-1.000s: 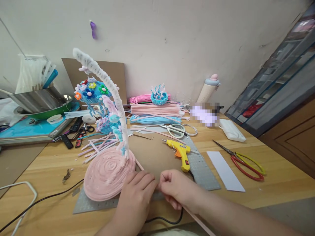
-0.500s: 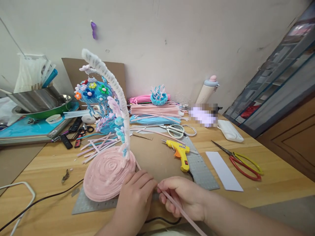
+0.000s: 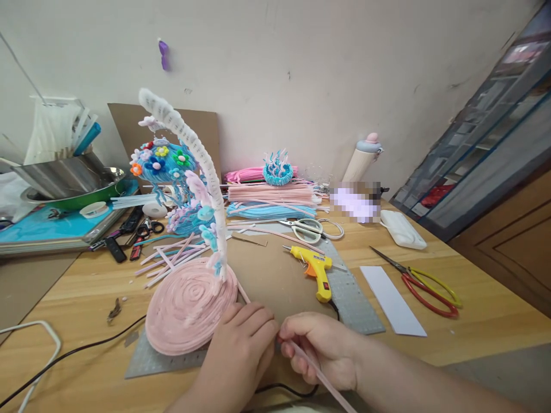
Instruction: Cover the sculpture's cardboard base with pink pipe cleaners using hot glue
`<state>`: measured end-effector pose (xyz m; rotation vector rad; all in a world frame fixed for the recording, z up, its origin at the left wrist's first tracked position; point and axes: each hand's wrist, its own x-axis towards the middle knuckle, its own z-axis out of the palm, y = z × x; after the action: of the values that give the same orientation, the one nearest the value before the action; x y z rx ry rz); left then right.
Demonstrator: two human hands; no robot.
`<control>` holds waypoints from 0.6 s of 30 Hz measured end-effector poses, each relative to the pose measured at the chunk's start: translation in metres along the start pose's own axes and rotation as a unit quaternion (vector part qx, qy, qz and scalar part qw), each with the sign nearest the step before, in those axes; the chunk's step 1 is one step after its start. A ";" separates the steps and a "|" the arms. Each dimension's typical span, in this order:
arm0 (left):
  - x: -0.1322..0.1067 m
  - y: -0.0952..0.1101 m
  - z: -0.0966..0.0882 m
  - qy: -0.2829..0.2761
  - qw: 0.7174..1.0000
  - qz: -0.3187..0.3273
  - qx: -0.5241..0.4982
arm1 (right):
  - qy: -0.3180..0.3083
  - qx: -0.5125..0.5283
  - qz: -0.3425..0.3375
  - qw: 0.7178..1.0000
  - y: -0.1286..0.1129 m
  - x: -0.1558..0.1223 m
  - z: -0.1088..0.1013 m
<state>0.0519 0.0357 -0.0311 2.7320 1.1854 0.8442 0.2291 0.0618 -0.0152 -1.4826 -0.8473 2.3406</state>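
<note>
The right hand pinches a pink strip – the left hand, fingers curled, presses the pink disc near the table's front edge.

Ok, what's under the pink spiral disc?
A grey cutting mat shows under the pink spiral disc, sticking out at its near edge. Anything beneath the disc's middle is covered.

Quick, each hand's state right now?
Left hand: fingers curled at the pink disc edge; grip cannot be told.
Right hand: closed on a pink pipe cleaner.
</note>
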 end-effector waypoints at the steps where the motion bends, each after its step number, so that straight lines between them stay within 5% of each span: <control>1: 0.000 0.000 0.001 -0.003 1.000 -0.003 0.000 | 0.003 -0.010 0.005 1.000 0.001 0.001 0.000; 5: 0.000 0.000 0.004 -0.014 1.000 -0.018 0.000 | 0.043 -0.066 -0.011 0.997 0.006 0.006 0.004; 10: 0.000 -0.001 0.003 -0.018 0.999 -0.033 -0.001 | 0.152 -0.188 -0.198 0.950 0.013 0.004 0.010; 13: 0.000 -0.001 0.002 -0.020 0.999 -0.042 -0.004 | 0.151 -0.236 -0.274 0.920 0.017 -0.005 0.012; 18: -0.004 -0.002 0.002 -0.017 0.998 -0.054 -0.012 | 0.119 -0.213 -0.222 0.944 0.019 -0.006 0.011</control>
<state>0.0496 0.0345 -0.0345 2.6246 1.2954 0.7919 0.2242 0.0398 -0.0192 -1.4839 -1.5029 1.6799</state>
